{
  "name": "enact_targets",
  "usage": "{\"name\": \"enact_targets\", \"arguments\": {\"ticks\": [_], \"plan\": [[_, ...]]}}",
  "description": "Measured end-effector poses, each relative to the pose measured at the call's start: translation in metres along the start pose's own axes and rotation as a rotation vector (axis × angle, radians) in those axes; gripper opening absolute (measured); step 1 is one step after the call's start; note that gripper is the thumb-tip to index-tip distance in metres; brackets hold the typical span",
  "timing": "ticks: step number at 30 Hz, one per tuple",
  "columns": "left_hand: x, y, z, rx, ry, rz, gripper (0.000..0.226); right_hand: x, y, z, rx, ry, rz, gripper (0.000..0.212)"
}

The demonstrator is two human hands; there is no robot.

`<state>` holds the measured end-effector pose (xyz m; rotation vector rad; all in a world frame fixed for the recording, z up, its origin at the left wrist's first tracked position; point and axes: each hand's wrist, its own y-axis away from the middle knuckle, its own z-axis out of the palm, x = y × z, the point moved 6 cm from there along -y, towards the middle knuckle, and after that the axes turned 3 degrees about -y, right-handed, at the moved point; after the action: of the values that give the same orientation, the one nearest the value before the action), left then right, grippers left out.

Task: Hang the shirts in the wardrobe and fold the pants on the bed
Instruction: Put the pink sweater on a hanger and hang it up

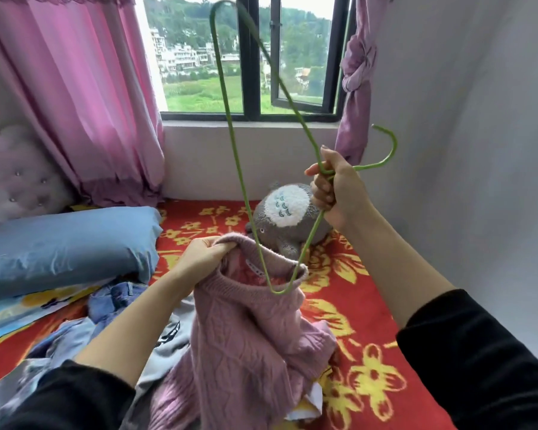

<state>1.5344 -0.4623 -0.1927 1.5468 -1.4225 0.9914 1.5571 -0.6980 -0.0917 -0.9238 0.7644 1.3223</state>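
Note:
A pink knitted sweater (246, 342) hangs in front of me over the bed. My left hand (201, 254) grips its collar at the left side and holds the neck opening up. My right hand (333, 187) grips a green wire hanger (230, 125) just below its hook, with the hanger tilted steeply. One lower corner of the hanger sits inside the sweater's neck opening; the other end points up towards the window. Blue jeans (115, 301) lie crumpled on the bed to the left.
The bed has a red blanket with yellow flowers (348, 305). A blue pillow (66, 246) lies at the left, a grey plush toy (286, 218) near the window wall. Other grey and light-blue clothes (72, 339) are heaped under the sweater. Pink curtains (84, 97) frame the window.

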Motion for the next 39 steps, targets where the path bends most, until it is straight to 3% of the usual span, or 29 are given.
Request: {"name": "enact_targets", "arguments": {"ticks": [4, 7, 15, 20, 23, 26, 30, 33, 36, 39], "plan": [[-0.002, 0.006, -0.006, -0.045, 0.040, -0.001, 0.017, -0.003, -0.006, 0.031, -0.101, -0.173, -0.020, 0.054], [-0.004, 0.009, -0.013, -0.035, 0.061, -0.016, 0.016, 0.018, -0.007, 0.036, -0.117, -0.152, -0.016, 0.049], [-0.015, 0.010, -0.046, 0.072, 0.213, -0.160, 0.016, 0.106, 0.019, -0.014, 0.031, 0.469, -0.105, 0.042], [-0.021, 0.005, -0.052, 0.107, 0.296, -0.213, 0.013, 0.119, 0.016, -0.038, 0.073, 0.720, -0.044, 0.027], [-0.027, 0.001, -0.059, 0.136, 0.311, -0.255, 0.025, 0.120, 0.013, -0.047, 0.119, 0.856, 0.003, 0.016], [-0.032, -0.001, -0.068, 0.171, 0.333, -0.276, 0.017, 0.108, 0.011, -0.054, 0.196, 0.976, -0.032, 0.015], [-0.036, 0.000, -0.074, 0.164, 0.343, -0.299, 0.021, 0.096, 0.002, -0.054, 0.125, 1.140, -0.063, 0.014], [-0.040, 0.001, -0.079, 0.167, 0.277, -0.296, 0.018, 0.084, 0.001, -0.055, 0.105, 1.282, -0.091, 0.016], [-0.035, 0.002, -0.087, 0.206, 0.038, -0.174, 0.011, 0.080, 0.004, -0.037, -0.006, 1.443, -0.194, 0.015], [-0.019, 0.008, -0.086, 0.235, -0.247, -0.014, 0.034, 0.085, 0.006, -0.001, -0.152, 1.587, -0.189, 0.020]]}}
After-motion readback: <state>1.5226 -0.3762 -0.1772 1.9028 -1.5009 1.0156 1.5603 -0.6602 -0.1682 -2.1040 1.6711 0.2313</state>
